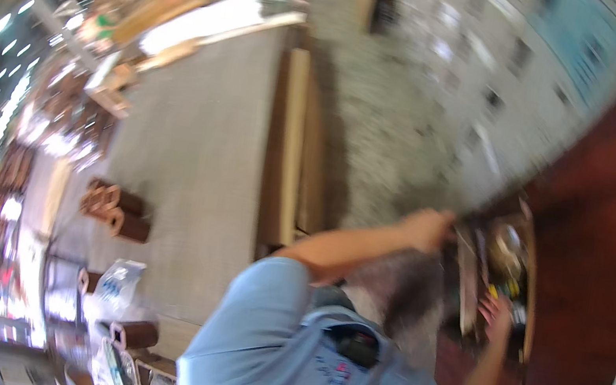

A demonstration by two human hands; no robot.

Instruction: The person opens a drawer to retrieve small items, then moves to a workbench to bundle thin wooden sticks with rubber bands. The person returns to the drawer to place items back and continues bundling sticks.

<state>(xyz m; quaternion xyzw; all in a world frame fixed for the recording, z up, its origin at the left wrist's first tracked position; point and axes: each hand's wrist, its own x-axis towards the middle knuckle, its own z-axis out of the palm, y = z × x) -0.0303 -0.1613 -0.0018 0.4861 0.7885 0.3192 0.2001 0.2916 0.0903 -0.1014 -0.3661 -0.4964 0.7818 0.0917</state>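
The fingertips of the left hand (426,230) are blurred at the edge of the drawer (531,290), so their hold cannot be told. Beside the right hand (495,318), a small yellow-and-black item (505,290) is too smeared to be identified. Markings on the pale panel (453,71) are blurred; the red-brown counter (602,276) is cut off by the fisheye rim.

Left arm (347,250) stretched rightward, left hand (428,230) curled; right forearm (479,381) angled up, right hand (498,318) lower, fingers (492,306) partly spread.
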